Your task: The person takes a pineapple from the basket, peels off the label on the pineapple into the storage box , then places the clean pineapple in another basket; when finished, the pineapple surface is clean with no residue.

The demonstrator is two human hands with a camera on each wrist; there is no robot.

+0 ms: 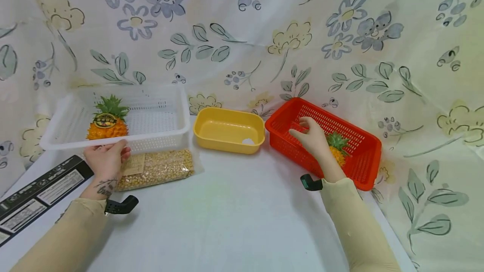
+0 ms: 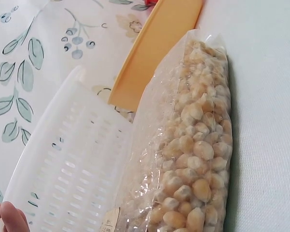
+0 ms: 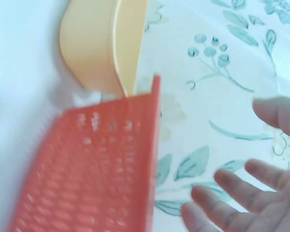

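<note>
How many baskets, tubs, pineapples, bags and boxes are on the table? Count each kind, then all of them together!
Baskets: 2 (white basket, red basket)
Tubs: 1 (yellow tub)
Pineapples: 2 (pineapple in the white one, pineapple in the red one)
Bags: 1 (bag of corn kernels)
Boxes: 1 (long black box)
Total: 7

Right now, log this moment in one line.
left hand: at rim of white basket; right hand: over red basket, holding nothing; pineapples: one per basket; yellow bin: between baskets
</note>
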